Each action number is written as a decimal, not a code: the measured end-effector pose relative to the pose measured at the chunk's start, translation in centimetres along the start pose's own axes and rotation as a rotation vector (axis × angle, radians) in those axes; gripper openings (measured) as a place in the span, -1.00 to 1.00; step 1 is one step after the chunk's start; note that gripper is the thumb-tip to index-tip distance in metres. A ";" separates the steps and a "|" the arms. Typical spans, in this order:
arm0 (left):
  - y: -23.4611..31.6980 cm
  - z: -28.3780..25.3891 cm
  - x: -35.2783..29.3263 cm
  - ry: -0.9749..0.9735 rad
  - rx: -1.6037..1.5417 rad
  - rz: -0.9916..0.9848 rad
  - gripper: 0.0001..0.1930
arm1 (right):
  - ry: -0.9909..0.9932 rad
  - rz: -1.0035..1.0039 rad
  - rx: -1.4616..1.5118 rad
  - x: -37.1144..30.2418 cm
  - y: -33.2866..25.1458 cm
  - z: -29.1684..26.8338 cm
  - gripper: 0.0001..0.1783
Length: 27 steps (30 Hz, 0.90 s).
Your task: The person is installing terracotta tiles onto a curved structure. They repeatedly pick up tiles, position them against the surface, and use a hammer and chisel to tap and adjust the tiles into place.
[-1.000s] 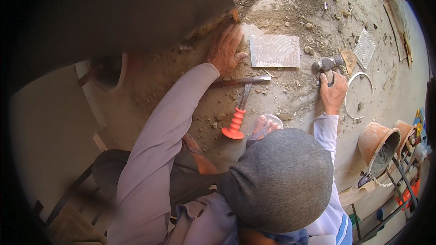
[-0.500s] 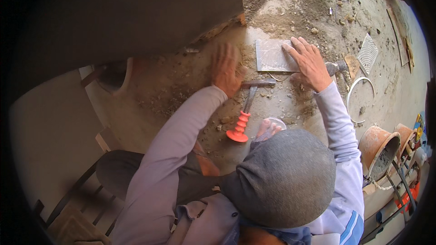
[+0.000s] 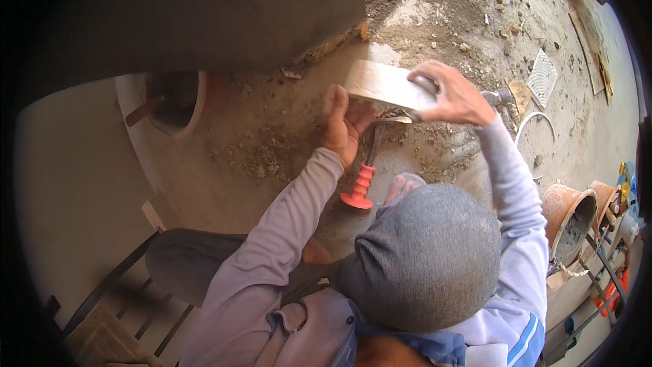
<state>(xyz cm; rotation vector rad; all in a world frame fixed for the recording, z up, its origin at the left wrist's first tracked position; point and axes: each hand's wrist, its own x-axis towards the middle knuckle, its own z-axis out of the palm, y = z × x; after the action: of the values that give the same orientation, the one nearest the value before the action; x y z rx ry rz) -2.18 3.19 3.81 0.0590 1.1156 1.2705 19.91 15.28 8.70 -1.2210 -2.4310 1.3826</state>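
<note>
A pale tile [image 3: 384,83] is held tilted above the dusty ground [image 3: 258,129], its face blurred. At its three o'clock end, the right hand [image 3: 451,94] pinches it, thumb and fingers closed on the edge. The left hand [image 3: 343,126] is at about seven to eight o'clock, thumb raised beside the near corner; its other fingers are partly hidden, so I cannot tell whether they grip. Between six and seven o'clock lies a chisel [image 3: 360,183] with an orange-red handle. Past the right hand, toward three o'clock, are a hammer [image 3: 501,95] and a ridged tile [image 3: 543,78]. Two orange buckets [image 3: 557,207] sit toward four o'clock; another bucket [image 3: 200,105] is at nine.
</note>
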 end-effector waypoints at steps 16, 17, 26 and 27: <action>3.9 -3.5 3.0 0.359 -0.069 0.165 -0.41 | 0.351 -0.203 0.177 8.8 0.3 7.9 -0.41; 4.0 -3.5 3.0 0.354 -0.075 0.168 -0.41 | 0.375 -0.215 0.200 8.9 0.6 8.2 -0.42; 3.8 -2.5 4.5 0.363 0.038 0.216 -0.34 | 0.758 0.020 0.654 10.6 -0.5 12.7 -0.15; 4.3 -1.8 4.5 0.364 0.059 0.183 -0.32 | 0.794 0.061 0.773 11.0 -0.4 13.5 -0.10</action>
<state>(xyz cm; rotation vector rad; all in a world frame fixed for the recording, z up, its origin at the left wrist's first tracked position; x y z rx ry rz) -7.05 7.27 2.58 -0.0281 1.4870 1.4478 6.37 13.35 -2.12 -1.2658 -1.1791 1.2912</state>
